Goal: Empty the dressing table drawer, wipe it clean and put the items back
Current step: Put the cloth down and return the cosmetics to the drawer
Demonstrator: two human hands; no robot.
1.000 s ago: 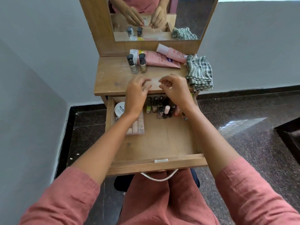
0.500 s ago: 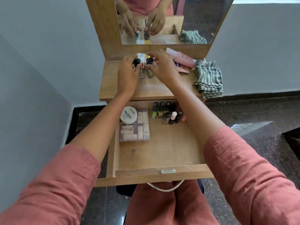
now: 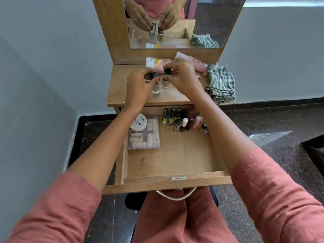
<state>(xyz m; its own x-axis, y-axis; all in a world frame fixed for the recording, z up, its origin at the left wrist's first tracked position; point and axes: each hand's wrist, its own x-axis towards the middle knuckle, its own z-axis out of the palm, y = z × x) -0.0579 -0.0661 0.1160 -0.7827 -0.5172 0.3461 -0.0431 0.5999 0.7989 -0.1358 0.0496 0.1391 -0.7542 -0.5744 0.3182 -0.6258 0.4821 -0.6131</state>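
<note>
The wooden drawer (image 3: 175,179) is pulled out below the dressing table top (image 3: 119,92). On the top, my left hand (image 3: 138,85) pinches the black cap of a small clear bottle (image 3: 155,88). Beside it my right hand (image 3: 182,76) pinches the cap of a second small bottle (image 3: 165,84). Inside the drawer lie a white round jar (image 3: 138,122), a clear packet of small tubes (image 3: 144,135) and several nail polish bottles (image 3: 182,119) at the back right.
Pink tubes (image 3: 198,63) lie at the back of the top under the mirror (image 3: 210,23). A green checked cloth (image 3: 220,83) sits at the top's right edge. Grey walls stand left and behind; dark stone floor (image 3: 280,146) is to the right.
Both hands rose from above the drawer to the table top and took hold of the two small bottles by their caps. The view shifted slightly.
</note>
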